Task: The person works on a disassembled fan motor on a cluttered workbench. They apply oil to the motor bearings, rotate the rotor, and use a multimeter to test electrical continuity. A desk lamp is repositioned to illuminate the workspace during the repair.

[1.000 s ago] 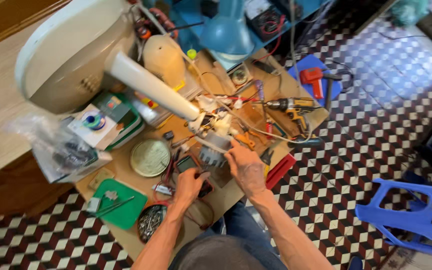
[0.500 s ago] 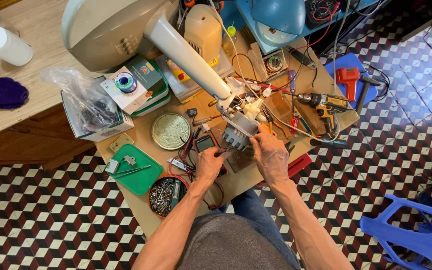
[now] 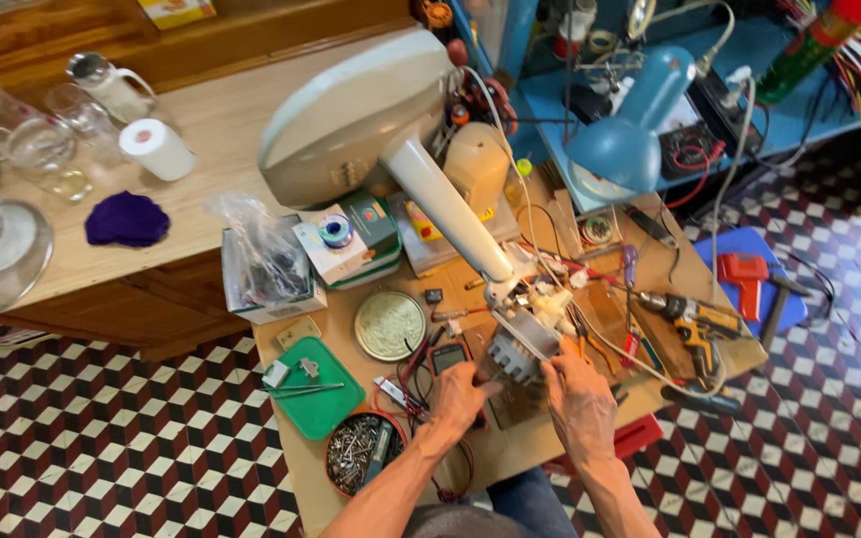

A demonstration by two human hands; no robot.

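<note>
A grey fan motor (image 3: 518, 347) with white wires sits at the lower end of a cream fan stand (image 3: 447, 209) that lies across a small wooden work table (image 3: 550, 448). My left hand (image 3: 462, 395) rests just left of the motor, fingers curled beside a small dark meter (image 3: 447, 358); whether it grips anything is hidden. My right hand (image 3: 580, 394) lies just right of the motor with its fingers touching the motor's lower side. The stand's round cream base (image 3: 351, 110) lies tilted at the table's far end.
Left of the hands lie a round metal lid (image 3: 389, 325), a green tray (image 3: 314, 387) and a red bowl of screws (image 3: 361, 450). A cordless drill (image 3: 692, 319) and pliers sit to the right. A blue lamp (image 3: 618, 149) hangs over the back. Glassware stands on the wooden counter (image 3: 211, 130).
The camera view has shifted, showing more of the counter at left. Both hands stay at the fan motor, with the left hand now closer to its left side.
</note>
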